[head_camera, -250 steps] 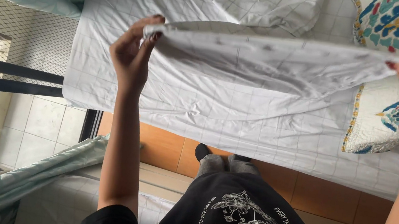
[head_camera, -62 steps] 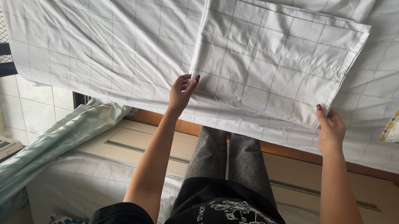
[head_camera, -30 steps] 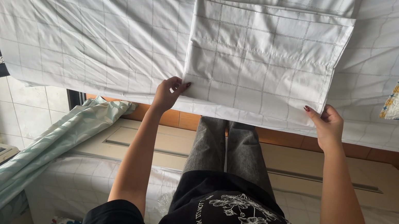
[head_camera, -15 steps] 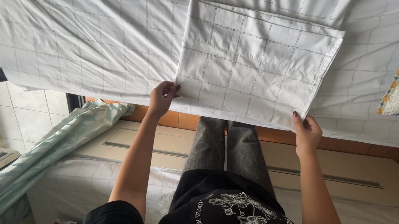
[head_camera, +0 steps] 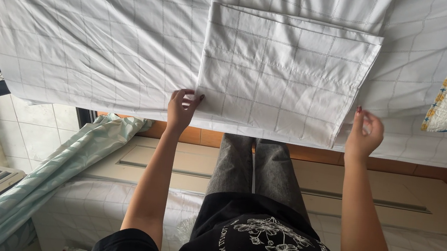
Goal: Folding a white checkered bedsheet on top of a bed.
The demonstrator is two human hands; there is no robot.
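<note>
The folded white cloth (head_camera: 286,76) lies flat on the bed (head_camera: 84,36). The left hand (head_camera: 182,109) fingers pinch its near-left corner; the right hand (head_camera: 363,133) fingers are loose beside its right corner. A curtain (head_camera: 54,171) hangs left.
</note>
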